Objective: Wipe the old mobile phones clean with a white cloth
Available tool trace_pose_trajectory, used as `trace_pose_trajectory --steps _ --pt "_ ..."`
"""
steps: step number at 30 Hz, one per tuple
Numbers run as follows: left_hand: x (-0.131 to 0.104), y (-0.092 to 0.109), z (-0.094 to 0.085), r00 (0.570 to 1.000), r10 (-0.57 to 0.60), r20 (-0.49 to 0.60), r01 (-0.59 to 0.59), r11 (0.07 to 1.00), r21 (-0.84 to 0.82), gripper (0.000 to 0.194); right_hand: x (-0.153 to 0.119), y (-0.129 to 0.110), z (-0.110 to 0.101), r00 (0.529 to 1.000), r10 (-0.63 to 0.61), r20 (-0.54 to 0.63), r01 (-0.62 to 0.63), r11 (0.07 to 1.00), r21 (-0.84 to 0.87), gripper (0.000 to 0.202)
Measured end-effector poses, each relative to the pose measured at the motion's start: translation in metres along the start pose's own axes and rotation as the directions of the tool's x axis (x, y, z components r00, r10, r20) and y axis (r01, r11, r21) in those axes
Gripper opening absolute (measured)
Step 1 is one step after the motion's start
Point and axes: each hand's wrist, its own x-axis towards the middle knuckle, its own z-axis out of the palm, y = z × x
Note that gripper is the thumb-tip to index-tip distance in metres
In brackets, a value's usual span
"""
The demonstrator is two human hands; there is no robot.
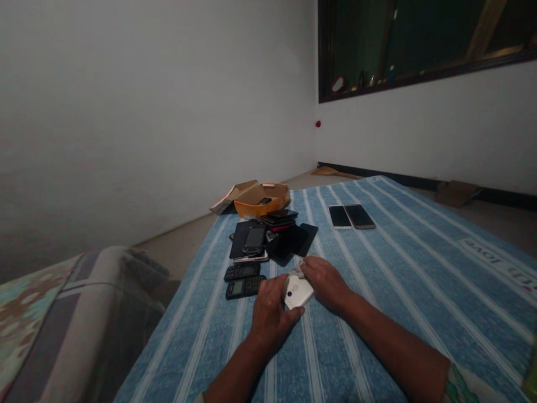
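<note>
A white smartphone lies back side up between my hands, low over the striped cloth. My left hand grips its left and near edges, the thumb along the near edge. At the far end, my right hand has its fingers closed on a pale crumpled cloth pressed against the phone. Just left of my left hand are two black keypad phones, side by side. Beyond them, several dark phones are heaped together, some stacked. Farther right, a white-framed phone and a gold-edged phone lie face up, touching.
An open orange cardboard box stands behind the heap with a dark item inside. The blue striped cloth covers the surface. At left is a draped piece of furniture. White walls and a dark-framed window rise behind.
</note>
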Motion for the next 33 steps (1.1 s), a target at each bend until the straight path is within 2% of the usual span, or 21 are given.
trace_pose_trajectory --steps 3,9,12,16,20,27,30,33 --pt "0.001 0.002 -0.001 1.0 0.002 -0.014 -0.002 1.0 -0.004 0.057 0.0 0.005 -0.005 0.999 0.012 -0.036 -0.012 1.0 0.007 0.014" --pt "0.003 0.007 -0.004 0.994 0.095 -0.049 -0.095 0.995 0.009 0.055 0.008 -0.014 -0.004 0.984 -0.165 -0.064 0.168 0.985 0.04 0.009" --pt "0.004 0.007 -0.002 0.986 0.153 -0.06 -0.151 0.988 0.039 0.057 0.016 -0.014 -0.003 0.987 -0.152 -0.06 0.152 0.988 -0.014 0.009" --pt "0.004 0.006 0.0 0.971 0.228 -0.077 -0.219 0.969 0.116 0.061 0.023 0.001 -0.006 0.998 -0.034 -0.059 0.03 0.998 -0.063 0.015" --pt "0.001 0.007 -0.001 0.954 0.293 -0.07 -0.277 0.944 0.177 0.063 0.024 0.021 -0.009 0.99 0.1 -0.1 -0.104 0.994 -0.032 0.022" --pt "0.0 0.011 -0.004 0.942 0.328 -0.071 -0.31 0.931 0.19 0.062 0.018 0.047 -0.002 0.932 0.326 -0.157 -0.318 0.945 0.078 0.039" --pt "0.0 0.012 -0.004 0.942 0.33 -0.064 -0.314 0.931 0.187 0.062 0.016 0.05 0.001 0.91 0.382 -0.164 -0.365 0.923 0.126 0.046" --pt "0.0 0.012 -0.004 0.942 0.326 -0.076 -0.308 0.933 0.185 0.062 0.015 0.05 0.003 0.894 0.418 -0.163 -0.395 0.905 0.156 0.044"
